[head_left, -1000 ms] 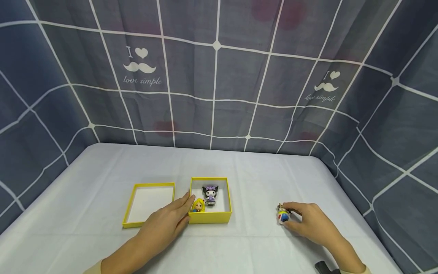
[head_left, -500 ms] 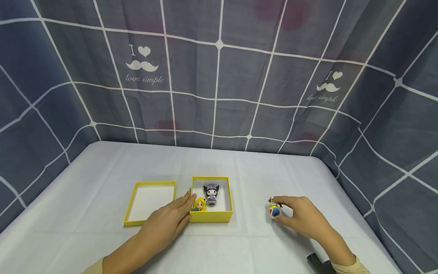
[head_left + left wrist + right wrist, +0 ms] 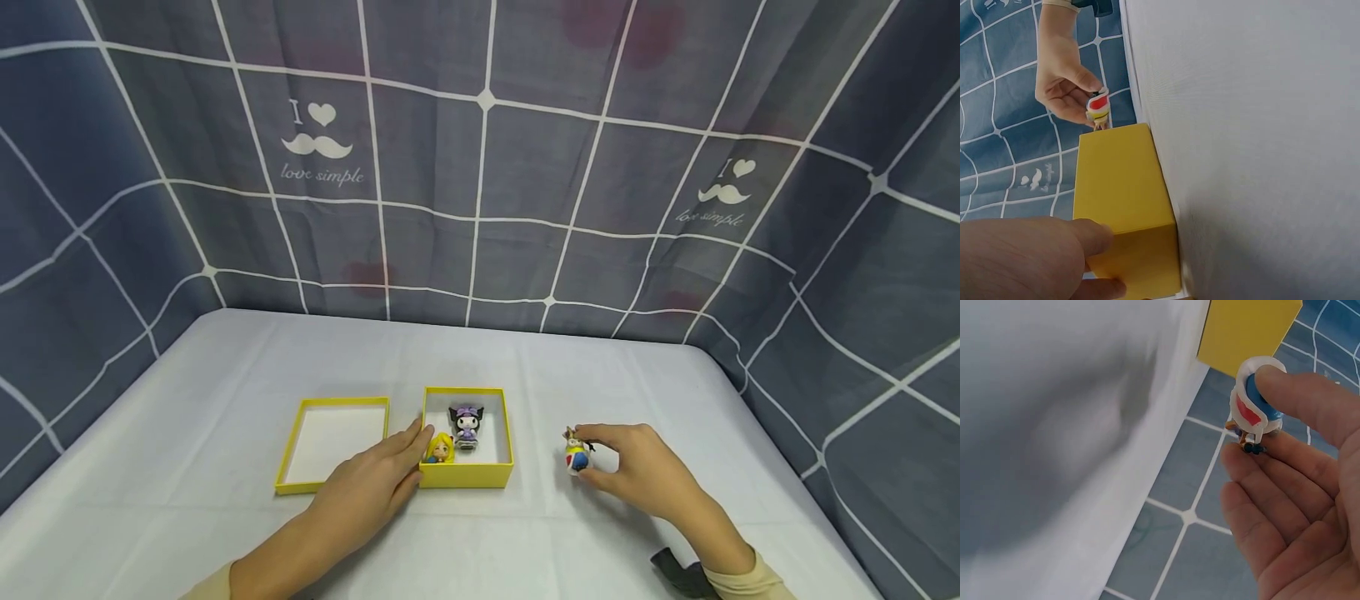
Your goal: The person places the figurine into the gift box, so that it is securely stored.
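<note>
My right hand point(image 3: 641, 468) pinches a small toy figurine point(image 3: 576, 454) between thumb and fingers, to the right of a yellow box. The figurine has a crown-like top, a yellow band and a white, blue and red body point(image 3: 1249, 403). Beside the yellow box point(image 3: 468, 476), my left hand point(image 3: 367, 492) lies with fairly straight fingers touching its left wall. The left wrist view shows the thumb and a finger against the box point(image 3: 1125, 181). Inside stand a black-and-purple figurine point(image 3: 467, 427) and a yellow-haired figurine point(image 3: 439, 448), the latter at the near left corner.
A shallow yellow-rimmed lid point(image 3: 296, 488) with a white inside lies left of the box, partly behind the left hand. The white-covered table point(image 3: 600, 367) is bordered by a dark grid-patterned curtain point(image 3: 420, 167). A black strap-like piece point(image 3: 682, 573) is at the right wrist.
My right hand has carried the figurine leftward, closer to the box. The left hand stays against the box's left wall. The whole view has shifted slightly.
</note>
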Demonstrator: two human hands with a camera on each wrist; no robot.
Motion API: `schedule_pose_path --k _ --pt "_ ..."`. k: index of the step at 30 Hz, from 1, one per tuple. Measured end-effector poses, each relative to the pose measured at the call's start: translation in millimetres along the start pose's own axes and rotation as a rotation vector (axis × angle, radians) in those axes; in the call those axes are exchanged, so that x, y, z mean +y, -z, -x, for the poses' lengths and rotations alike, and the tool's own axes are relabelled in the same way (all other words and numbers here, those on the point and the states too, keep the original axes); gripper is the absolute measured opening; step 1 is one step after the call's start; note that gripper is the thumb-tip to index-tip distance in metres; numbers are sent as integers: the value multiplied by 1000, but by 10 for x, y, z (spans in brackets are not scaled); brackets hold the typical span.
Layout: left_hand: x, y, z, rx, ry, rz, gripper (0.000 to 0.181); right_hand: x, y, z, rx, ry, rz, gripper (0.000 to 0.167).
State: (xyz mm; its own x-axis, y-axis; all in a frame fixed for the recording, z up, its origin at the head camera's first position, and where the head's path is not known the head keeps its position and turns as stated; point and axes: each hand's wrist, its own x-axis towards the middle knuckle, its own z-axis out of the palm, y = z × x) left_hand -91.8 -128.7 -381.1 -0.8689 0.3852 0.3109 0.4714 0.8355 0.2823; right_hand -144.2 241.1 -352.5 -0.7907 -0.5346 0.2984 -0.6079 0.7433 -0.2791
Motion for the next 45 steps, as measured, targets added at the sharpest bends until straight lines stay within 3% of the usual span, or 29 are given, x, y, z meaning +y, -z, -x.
schedule_pose_path --k 15,45 --pt "-10 -20 -4 18 -6 -8 54 -209 -35 -179 40 46 -83 44" --pt "-13 -32 4 35 -31 -17 55 -530 -243 -549 8 160 -183 44"
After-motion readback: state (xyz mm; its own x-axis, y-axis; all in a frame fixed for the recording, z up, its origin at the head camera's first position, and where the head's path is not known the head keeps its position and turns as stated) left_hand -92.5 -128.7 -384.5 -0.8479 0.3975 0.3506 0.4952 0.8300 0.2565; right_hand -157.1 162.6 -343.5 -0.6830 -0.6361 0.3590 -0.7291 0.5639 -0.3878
